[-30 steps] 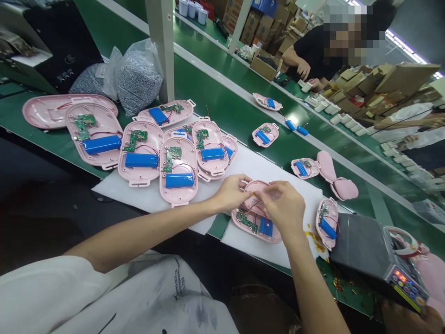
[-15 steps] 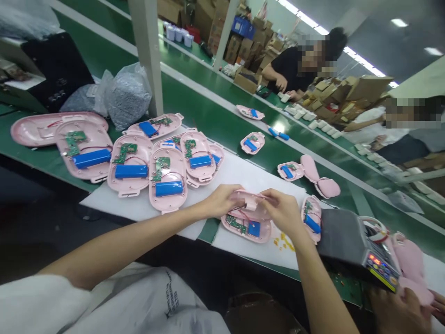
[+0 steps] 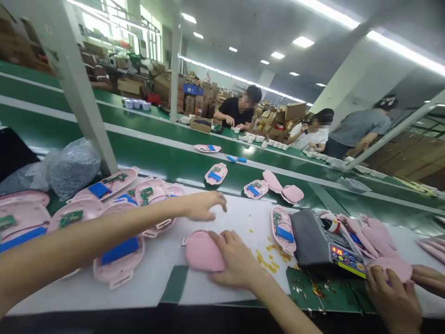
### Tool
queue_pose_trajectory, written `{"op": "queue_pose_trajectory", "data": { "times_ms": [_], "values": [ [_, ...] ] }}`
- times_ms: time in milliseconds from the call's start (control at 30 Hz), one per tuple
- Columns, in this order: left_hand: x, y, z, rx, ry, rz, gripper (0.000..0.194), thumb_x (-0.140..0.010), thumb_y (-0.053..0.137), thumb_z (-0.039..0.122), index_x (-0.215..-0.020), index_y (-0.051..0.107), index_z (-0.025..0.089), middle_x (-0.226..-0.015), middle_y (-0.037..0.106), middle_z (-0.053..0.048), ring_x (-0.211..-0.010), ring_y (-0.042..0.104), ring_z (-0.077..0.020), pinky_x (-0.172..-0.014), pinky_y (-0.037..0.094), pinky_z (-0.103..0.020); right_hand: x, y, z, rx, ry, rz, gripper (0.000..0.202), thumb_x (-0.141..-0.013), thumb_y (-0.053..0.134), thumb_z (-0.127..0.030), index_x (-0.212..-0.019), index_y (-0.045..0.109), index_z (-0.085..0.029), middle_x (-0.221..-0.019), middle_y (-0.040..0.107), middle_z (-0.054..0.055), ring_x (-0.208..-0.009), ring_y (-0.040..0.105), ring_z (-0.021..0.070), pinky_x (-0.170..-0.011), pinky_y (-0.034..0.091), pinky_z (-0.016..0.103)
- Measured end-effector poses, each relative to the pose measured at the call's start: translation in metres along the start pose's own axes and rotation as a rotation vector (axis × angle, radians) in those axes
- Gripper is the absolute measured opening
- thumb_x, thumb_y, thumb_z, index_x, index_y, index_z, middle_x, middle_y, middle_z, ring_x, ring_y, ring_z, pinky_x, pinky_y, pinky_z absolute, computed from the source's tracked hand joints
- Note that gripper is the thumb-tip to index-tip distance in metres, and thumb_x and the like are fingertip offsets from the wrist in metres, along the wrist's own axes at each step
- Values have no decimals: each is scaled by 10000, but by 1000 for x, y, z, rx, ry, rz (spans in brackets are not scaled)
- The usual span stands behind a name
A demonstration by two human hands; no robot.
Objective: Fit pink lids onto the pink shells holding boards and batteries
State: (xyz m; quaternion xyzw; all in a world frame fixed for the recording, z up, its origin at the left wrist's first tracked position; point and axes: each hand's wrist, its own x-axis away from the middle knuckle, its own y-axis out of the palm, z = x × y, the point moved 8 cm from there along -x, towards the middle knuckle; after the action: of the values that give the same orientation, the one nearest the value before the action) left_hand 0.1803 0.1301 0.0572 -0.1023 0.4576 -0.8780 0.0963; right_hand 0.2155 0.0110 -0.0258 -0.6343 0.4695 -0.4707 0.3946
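My right hand point(image 3: 239, 260) grips the right side of a closed pink plastic casing point(image 3: 203, 250) on the white table sheet, fingers over its top and thumb at its near edge. Its inside is hidden. Above and behind this casing, my left hand point(image 3: 205, 205) is in the air, empty, with its fingers apart and half bent. Left of my hands lie several open pink half-shells with green circuit boards and blue battery packs, partly covered by my left forearm. Another open half-shell point(image 3: 283, 229) leans by a grey tape dispenser point(image 3: 309, 239).
Yellow tape scraps point(image 3: 267, 262) litter the sheet. A co-worker's hands point(image 3: 396, 287) hold a pink casing part at the lower right. More half-shells and blue batteries point(image 3: 237, 159) lie on the green conveyor point(image 3: 167, 160). A metal post point(image 3: 76, 93) and plastic-wrapped bundle point(image 3: 73, 162) stand left.
The casing's upper shell has come down over the lower half, covering its board and battery. My left hand has let go and moved up and left. The view has tilted upward.
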Motion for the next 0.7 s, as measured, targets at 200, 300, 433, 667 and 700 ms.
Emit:
{"op": "queue_pose_trajectory", "data": {
  "times_ms": [200,300,433,667,700],
  "values": [
    [-193,-12,-4,85,-237,219,427,-936,571,376,-1224,602,62,-1324,574,-237,-1272,518,-342,-1060,409,-488,51,-43,85,-13,300,465,983,-665,725,-403,-1529,257,-439,-1203,592,66,-1050,612,332,-855,527,428],
    [-240,-7,0,184,-252,216,382,-929,621,392,-1194,607,117,-1249,627,-144,-1137,613,-264,-980,489,-461,54,-109,153,46,498,652,914,-760,628,-544,-1556,245,-309,-1283,558,147,-1149,579,370,-893,506,487],
    [-210,-21,-28,232,-293,206,506,-815,723,313,-1218,563,51,-1191,659,-197,-1064,659,-291,-862,522,-348,-21,-181,243,13,886,659,811,-826,518,-681,-1438,435,-156,-1192,616,209,-1101,617,353,-887,488,441],
    [23,14,-80,443,-502,144,544,-714,666,316,-1252,590,286,-1270,667,-19,-1167,633,-276,-1016,502,-382,-155,-156,269,-147,990,437,755,-762,733,-438,-1323,524,22,-1233,580,346,-1195,561,434,-920,443,493],
    [49,25,-90,432,-601,166,543,-723,649,351,-1261,594,308,-1302,654,-12,-1206,614,-290,-1032,497,-410,-159,-149,262,-146,1003,440,794,-777,715,-429,-1361,474,52,-1270,538,385,-1213,537,461,-920,430,529]
  ]
}}
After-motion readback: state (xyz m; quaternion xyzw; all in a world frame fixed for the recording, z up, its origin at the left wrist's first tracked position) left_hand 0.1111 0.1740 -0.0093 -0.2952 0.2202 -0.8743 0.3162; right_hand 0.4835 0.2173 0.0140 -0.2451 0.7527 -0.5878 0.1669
